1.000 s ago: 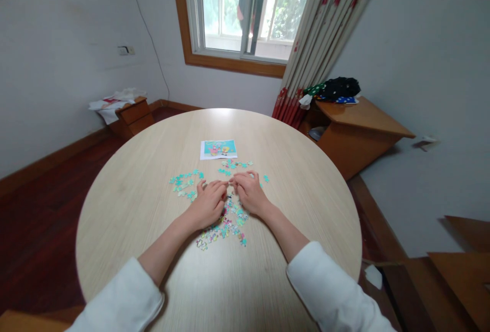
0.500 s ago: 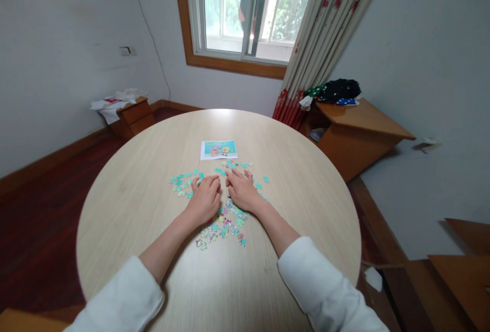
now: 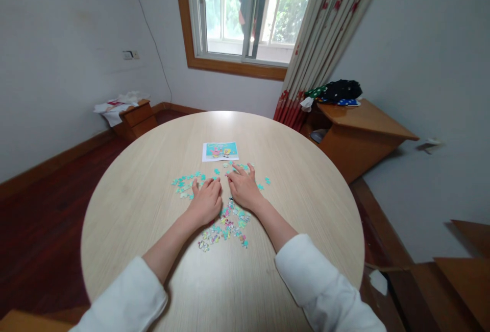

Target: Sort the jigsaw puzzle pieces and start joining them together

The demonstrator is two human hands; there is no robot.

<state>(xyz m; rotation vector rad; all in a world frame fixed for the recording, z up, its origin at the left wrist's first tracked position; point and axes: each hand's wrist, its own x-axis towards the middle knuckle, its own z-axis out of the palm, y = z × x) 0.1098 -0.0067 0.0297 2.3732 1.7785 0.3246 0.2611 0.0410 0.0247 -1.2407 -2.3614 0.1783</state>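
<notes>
Dozens of jigsaw pieces [image 3: 228,223] lie scattered across our round wood-grain table [image 3: 298,189], nearer us than the printed cartoon sheet [image 3: 220,151]. Our left hand [image 3: 207,203] bends its fingers beside the teal cluster [image 3: 182,185]; our right hand [image 3: 243,189] arches over pieces. Whether either pinches one, we cannot tell.

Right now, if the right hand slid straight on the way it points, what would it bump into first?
Probably the loose puzzle pieces just ahead of the right hand, then the printed picture beyond. Its height above the table is unclear, so it might pass over them.
</notes>
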